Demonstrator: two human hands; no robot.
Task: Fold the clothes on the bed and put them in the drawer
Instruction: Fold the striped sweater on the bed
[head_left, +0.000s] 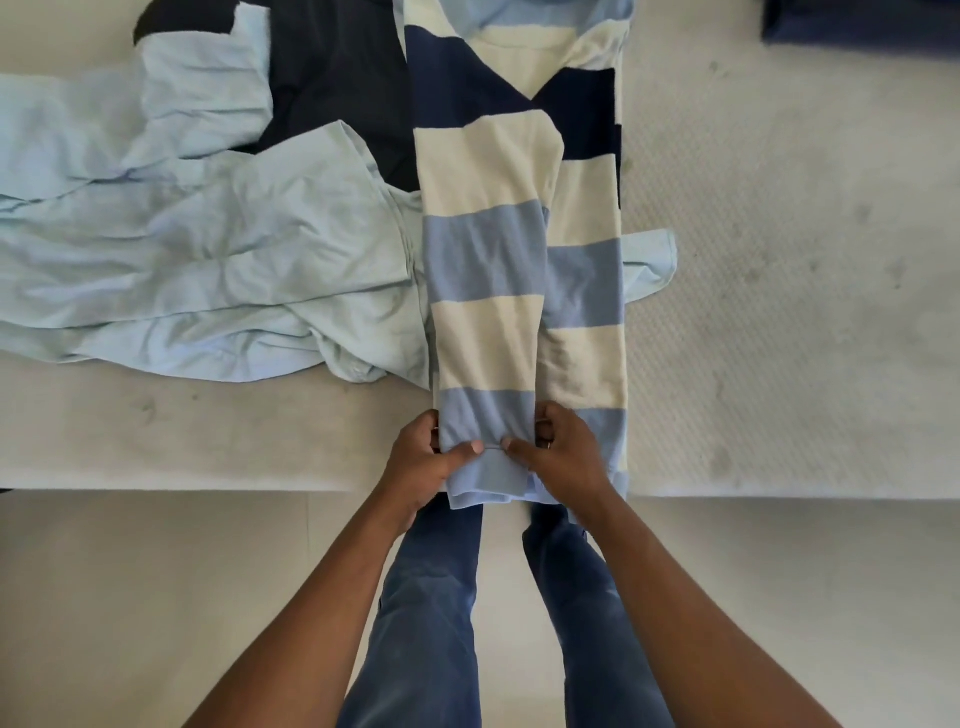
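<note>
A striped sweater (519, 218) in navy, cream and light blue lies lengthwise on the bed (779, 260), folded into a narrow strip with a sleeve laid down its front. Its lower end hangs slightly over the bed's near edge. My left hand (423, 462) pinches the left side of the sleeve cuff near that edge, thumb on top. My right hand (558, 452) pinches the same cuff from the right, thumb tip almost meeting the left thumb.
A crumpled light-blue shirt (208, 260) spreads over the left of the bed, part of it under the sweater. A dark navy garment (337, 88) lies behind it. Another dark blue item (857, 21) sits at the far right corner. Pale floor (156, 597) runs below the bed edge.
</note>
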